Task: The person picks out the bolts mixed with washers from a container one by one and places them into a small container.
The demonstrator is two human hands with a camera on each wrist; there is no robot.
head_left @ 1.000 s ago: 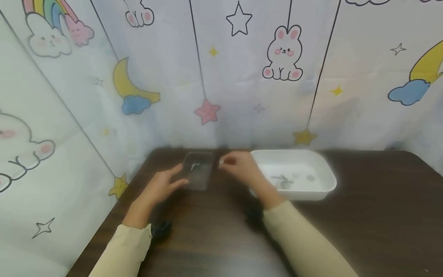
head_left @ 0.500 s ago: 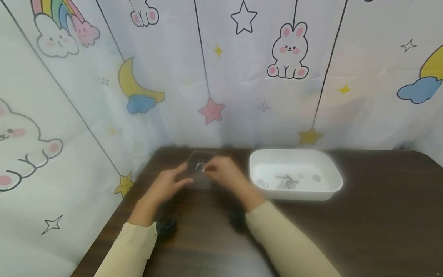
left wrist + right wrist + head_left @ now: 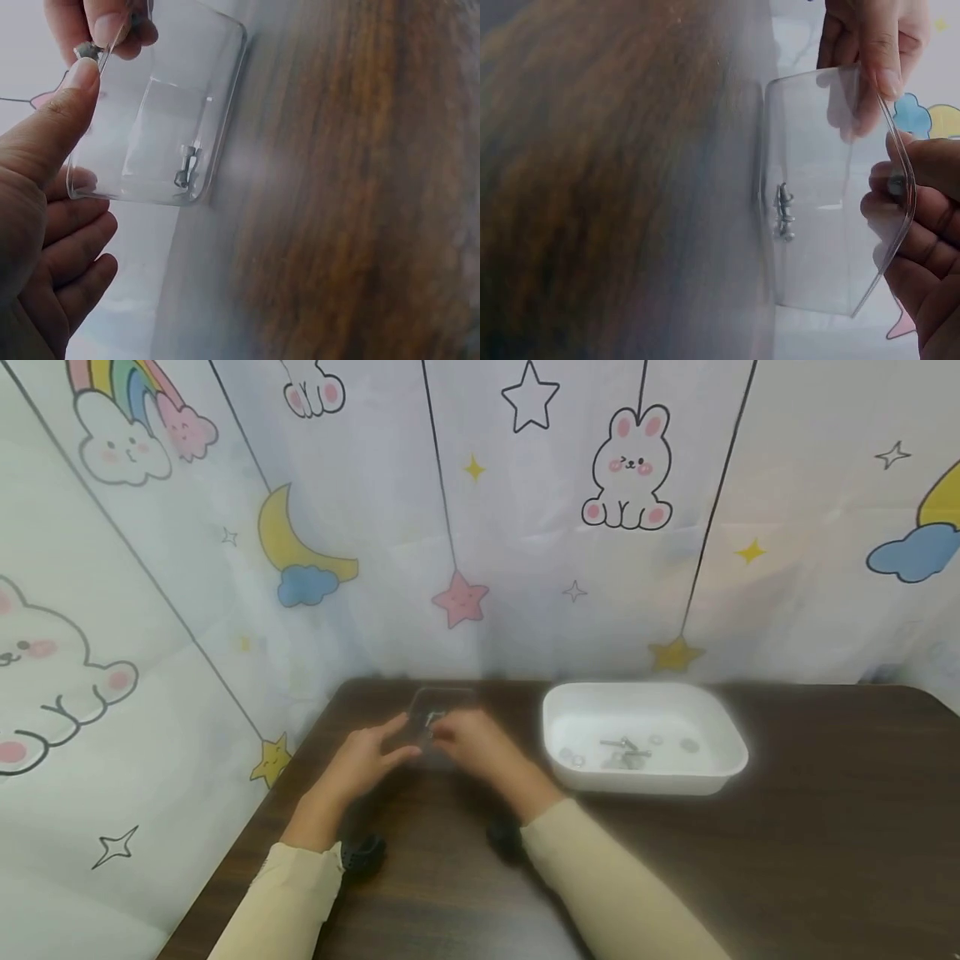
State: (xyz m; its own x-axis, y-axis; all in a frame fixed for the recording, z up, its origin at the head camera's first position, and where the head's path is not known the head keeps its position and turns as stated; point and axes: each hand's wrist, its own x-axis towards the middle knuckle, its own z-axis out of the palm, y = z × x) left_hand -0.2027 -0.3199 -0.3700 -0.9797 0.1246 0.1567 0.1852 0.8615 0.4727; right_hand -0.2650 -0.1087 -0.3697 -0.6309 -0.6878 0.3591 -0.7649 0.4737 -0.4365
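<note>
A clear plastic box (image 3: 444, 690) stands on the table at the back left. Small metal bolts (image 3: 186, 166) lie on its floor, near one end in the left wrist view. My right hand (image 3: 476, 743) is over the box and pinches a small metal bolt (image 3: 86, 51) at the rim between thumb and fingers. That hand partly hides the box in the head view. At the box's left side, my left hand (image 3: 367, 756) has thumb and forefinger spread around the near corner. Its thumb (image 3: 81, 79) touches the rim, and the other fingers extend along the outer wall.
To the right stands a white tray (image 3: 645, 783) holding bolts (image 3: 628, 746) and round washer-like pieces (image 3: 689, 746). The brown wooden table (image 3: 817, 827) reaches back to a white curtain (image 3: 525, 527) printed with cartoons.
My right hand has moved left from beside the white tray to over the clear box, carrying the small bolt. My left hand stays at the box's side. The head view has shifted slightly.
</note>
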